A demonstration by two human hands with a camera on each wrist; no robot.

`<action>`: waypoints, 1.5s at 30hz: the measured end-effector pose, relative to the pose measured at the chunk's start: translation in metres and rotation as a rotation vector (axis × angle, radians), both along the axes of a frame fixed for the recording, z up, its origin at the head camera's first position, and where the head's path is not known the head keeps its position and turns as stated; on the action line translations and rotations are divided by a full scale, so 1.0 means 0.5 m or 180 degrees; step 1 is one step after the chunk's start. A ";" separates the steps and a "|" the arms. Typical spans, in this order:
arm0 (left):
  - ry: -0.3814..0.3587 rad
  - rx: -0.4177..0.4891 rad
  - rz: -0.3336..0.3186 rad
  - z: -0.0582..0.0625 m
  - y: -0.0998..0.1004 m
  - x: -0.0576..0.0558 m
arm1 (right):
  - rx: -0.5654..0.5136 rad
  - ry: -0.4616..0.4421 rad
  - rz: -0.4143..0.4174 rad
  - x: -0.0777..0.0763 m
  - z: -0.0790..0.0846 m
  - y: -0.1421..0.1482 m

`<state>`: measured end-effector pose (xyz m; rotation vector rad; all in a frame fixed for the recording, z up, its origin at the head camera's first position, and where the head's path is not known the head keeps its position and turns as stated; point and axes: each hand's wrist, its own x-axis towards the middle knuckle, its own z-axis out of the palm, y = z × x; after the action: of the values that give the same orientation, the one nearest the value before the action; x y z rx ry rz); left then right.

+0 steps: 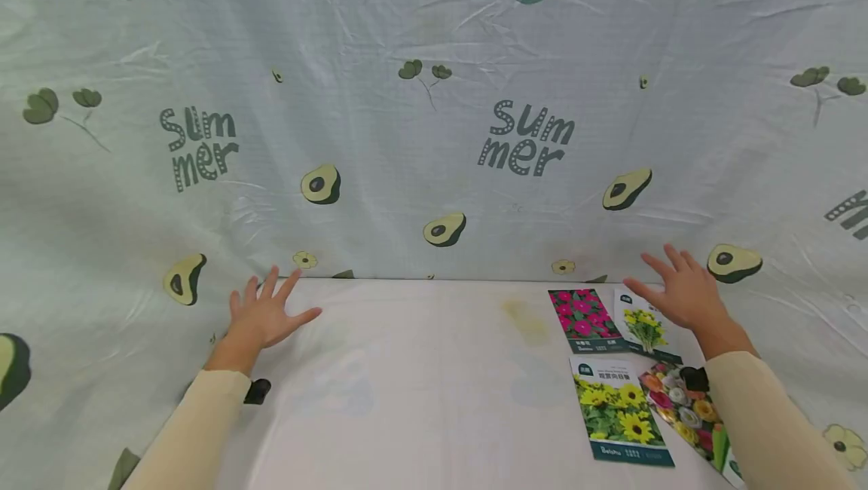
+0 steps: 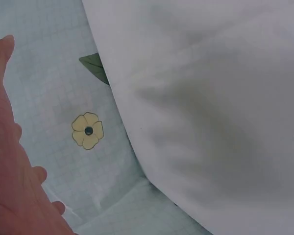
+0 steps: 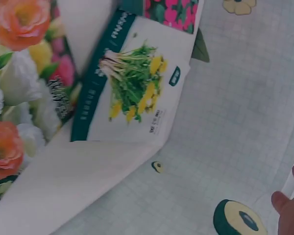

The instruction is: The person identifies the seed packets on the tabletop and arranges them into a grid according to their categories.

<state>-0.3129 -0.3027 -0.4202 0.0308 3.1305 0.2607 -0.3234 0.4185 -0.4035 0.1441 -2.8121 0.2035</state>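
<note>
My left hand [image 1: 261, 318] is spread over the left edge of the white table, holding nothing. In the left wrist view its palm side [image 2: 14, 161] fills the left border. My right hand [image 1: 688, 294], fingers spread and holding nothing, is above the far right corner, nearest a white packet with yellow flowers [image 1: 643, 328]. Beside that packet lies one with pink flowers [image 1: 585, 316]. Closer to me are a yellow sunflower packet [image 1: 622, 411] and a packet of multicoloured blooms [image 1: 685, 407], partly covered by my right sleeve.
The white table [image 1: 420, 384] has a yellowish stain [image 1: 525, 322] toward its far side. Behind it hangs a pale curtain [image 1: 380, 136] printed with avocados, leaves and "summer". Small black objects [image 1: 258, 391] show at both wrists.
</note>
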 end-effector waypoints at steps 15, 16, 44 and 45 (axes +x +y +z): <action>0.0333 0.0178 -0.0196 -0.049 0.083 0.040 | -0.0307 0.0479 0.0390 0.049 -0.080 -0.001; 0.0376 0.0202 -0.0222 -0.053 0.090 0.043 | -0.0336 0.0478 0.0402 0.053 -0.084 -0.001; 0.0430 0.1234 -0.0919 -0.105 0.391 0.142 | -0.0996 -0.0063 0.0316 0.177 -0.168 -0.026; 0.0416 0.1283 -0.0951 -0.104 0.402 0.147 | -0.0988 -0.0091 0.0313 0.181 -0.168 -0.024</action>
<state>-0.2396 -0.1016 -0.4720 0.5272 3.0761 0.9051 -0.2330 0.4063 -0.4877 0.2081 -2.7605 0.6640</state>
